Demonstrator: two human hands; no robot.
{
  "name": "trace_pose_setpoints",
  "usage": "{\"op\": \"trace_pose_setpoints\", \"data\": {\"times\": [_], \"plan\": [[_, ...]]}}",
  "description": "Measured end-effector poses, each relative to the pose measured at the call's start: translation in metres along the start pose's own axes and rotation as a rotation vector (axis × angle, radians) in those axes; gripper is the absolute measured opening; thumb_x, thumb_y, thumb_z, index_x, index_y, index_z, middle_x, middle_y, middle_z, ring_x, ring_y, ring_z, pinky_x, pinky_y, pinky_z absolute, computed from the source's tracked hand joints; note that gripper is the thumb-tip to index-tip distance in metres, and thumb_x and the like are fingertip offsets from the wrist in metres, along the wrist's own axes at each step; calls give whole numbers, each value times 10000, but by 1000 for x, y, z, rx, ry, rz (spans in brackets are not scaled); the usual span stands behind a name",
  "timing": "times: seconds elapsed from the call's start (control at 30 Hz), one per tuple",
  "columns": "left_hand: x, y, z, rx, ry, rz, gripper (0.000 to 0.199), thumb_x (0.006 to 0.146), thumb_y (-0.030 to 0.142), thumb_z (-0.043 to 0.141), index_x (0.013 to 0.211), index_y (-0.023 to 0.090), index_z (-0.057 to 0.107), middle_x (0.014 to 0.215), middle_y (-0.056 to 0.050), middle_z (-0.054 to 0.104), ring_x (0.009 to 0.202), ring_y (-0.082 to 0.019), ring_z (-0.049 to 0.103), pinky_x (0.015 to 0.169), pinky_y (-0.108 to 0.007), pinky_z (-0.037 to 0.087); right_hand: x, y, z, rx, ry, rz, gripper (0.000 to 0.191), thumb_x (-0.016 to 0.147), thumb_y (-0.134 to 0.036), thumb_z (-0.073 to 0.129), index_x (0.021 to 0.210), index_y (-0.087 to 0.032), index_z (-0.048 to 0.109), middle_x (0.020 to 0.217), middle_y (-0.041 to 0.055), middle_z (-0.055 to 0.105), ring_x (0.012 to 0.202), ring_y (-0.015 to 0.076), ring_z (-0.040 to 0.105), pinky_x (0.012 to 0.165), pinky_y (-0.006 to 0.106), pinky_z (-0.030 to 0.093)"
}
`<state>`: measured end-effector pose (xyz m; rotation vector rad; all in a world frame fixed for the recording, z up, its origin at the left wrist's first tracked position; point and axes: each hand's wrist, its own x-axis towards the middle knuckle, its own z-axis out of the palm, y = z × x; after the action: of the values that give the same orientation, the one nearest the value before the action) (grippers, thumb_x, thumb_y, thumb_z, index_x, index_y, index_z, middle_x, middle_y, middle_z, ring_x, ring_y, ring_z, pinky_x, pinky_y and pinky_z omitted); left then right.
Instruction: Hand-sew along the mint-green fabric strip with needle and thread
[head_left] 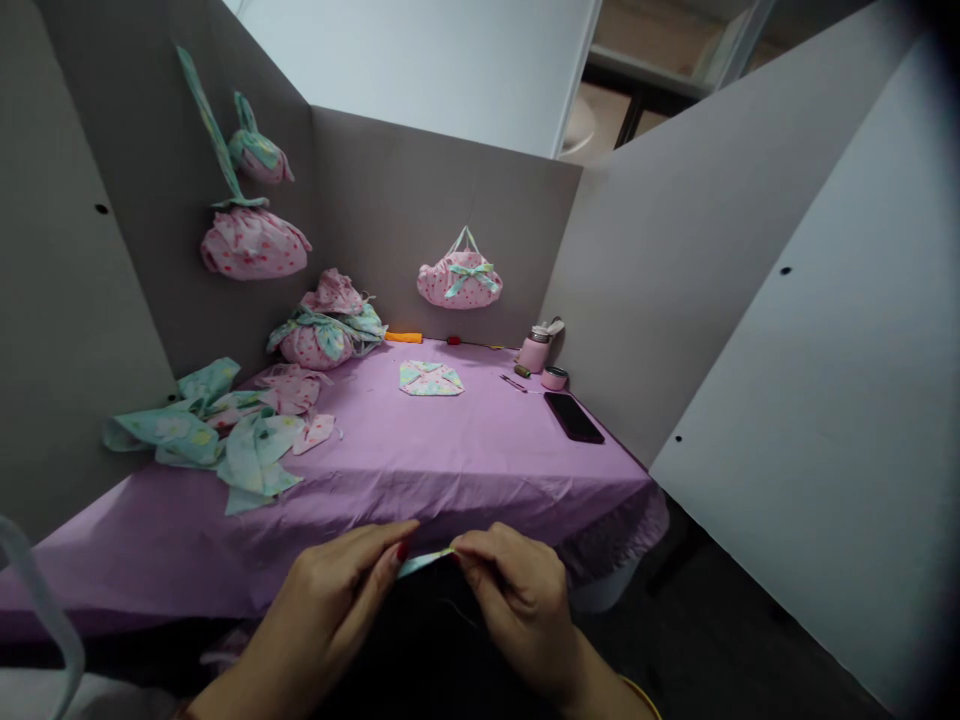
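A narrow, pale green fabric strip (426,563) is stretched between my two hands, just in front of the table's near edge. My left hand (334,590) is closed on the strip's left part, with a red thumbnail showing. At the other end, my right hand (519,590) pinches the strip's tip between thumb and forefinger. A thin thread hangs faintly below, near the right fingers. Beyond the hands, a folded floral fabric piece (431,379) lies flat on the purple tablecloth (390,440).
Green and pink fabric pieces (180,430) lie at the left, with pink pouches (311,345) behind them. Other pouches (460,280) hang by the grey walls. A phone (574,417), small scissors (514,383), a thread spool (522,371) and a pink bottle (534,350) sit at the right.
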<state>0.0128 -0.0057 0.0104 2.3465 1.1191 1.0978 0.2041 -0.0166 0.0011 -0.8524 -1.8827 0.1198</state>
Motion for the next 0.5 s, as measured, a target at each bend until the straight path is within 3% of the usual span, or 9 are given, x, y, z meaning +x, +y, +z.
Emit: {"op": "trace_pose_setpoints", "data": {"times": [0.1, 0.2, 0.5], "plan": [[3, 3, -1, -66, -153, -77, 285, 892, 261, 381, 750, 194, 618, 712, -22, 681, 638, -172, 630, 618, -230, 487, 0, 1, 0, 0, -11, 0, 134, 817, -72, 506, 847, -161, 601, 673, 28, 632, 579, 119, 557, 539, 236, 405], [3, 5, -2, -116, -235, -156, 328, 892, 271, 365, 674, 184, 594, 621, -9, 635, 564, -164, 573, 532, -223, 448, -1, 2, 0, -1, -7, -2, 133, 815, -71, 510, 844, -165, 599, 678, 24, 634, 575, 115, 554, 535, 234, 399], [9, 9, -4, -377, -252, -285, 229, 825, 277, 483, 728, 190, 671, 673, -8, 689, 613, -160, 594, 541, -208, 443, 0, -1, -1, -16, -10, 5, 133, 821, -94, 500, 829, -174, 606, 655, 14, 626, 559, 111, 553, 518, 233, 404]]}}
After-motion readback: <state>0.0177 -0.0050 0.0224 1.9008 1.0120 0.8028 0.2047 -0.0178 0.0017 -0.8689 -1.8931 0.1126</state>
